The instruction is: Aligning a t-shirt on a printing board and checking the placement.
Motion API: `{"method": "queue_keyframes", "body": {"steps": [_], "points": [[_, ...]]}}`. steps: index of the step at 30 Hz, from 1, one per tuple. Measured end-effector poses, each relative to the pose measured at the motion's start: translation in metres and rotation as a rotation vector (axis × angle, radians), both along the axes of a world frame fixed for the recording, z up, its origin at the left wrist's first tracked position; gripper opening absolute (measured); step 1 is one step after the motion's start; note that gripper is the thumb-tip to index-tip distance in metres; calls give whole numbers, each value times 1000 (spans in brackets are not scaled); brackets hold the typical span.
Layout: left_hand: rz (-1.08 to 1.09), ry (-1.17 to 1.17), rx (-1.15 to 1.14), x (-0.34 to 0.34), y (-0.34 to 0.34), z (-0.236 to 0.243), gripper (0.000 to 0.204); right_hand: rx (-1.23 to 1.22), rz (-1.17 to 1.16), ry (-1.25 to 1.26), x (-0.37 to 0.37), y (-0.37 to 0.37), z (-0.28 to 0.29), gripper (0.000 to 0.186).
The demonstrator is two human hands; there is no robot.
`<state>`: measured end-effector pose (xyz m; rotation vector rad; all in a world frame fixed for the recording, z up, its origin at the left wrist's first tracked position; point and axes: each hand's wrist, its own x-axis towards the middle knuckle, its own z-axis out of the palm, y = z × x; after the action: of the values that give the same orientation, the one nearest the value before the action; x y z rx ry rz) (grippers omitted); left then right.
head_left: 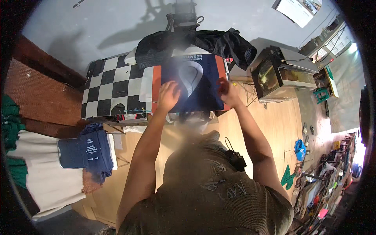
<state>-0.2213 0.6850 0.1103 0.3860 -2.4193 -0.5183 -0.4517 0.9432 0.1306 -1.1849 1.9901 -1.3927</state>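
A navy cloth [207, 96] with a pale teardrop-shaped print [190, 78] and small lettering lies flat in front of me, over an orange-edged board [156, 84]. My left hand [169, 96] is at the cloth's left edge, its fingers loosely bent and apart. At the opposite edge is my right hand [229, 94], fingers slightly curled and spread, with nothing visible in them. Whether the fingertips press on the cloth is hard to tell. Black fabric [231, 45] lies bunched beyond the far edge. A hazy smear blurs the middle of the view.
A black-and-white checkered tabletop [113, 84] extends to the left. Folded navy garments [94, 149] lie on cream cloth [43, 168] at lower left. A glass tank [270, 76] stands at right, near a green stool [322, 94]. A cluttered rack [325, 188] fills the lower right.
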Motion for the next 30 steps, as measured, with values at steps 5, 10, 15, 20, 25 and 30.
{"method": "queue_keyframes", "body": {"steps": [5, 10, 15, 20, 25, 30], "points": [[13, -7, 5, 0, 1, 0, 33, 344, 259, 358, -3, 8, 25, 50], [0, 9, -1, 1, 0, -1, 32, 283, 351, -501, 12, 14, 69, 52], [6, 11, 3, -1, 0, -3, 33, -32, -60, 461, 8, 9, 79, 55], [2, 29, -3, -1, 0, -2, 34, 379, 459, -547, -11, 20, 98, 54], [-10, 30, -18, 0, 0, -1, 33, 313, 265, -441, -7, 17, 100, 51], [-3, 27, -21, 0, 1, -1, 33, 68, 850, -752, -4, 29, 101, 60]]}}
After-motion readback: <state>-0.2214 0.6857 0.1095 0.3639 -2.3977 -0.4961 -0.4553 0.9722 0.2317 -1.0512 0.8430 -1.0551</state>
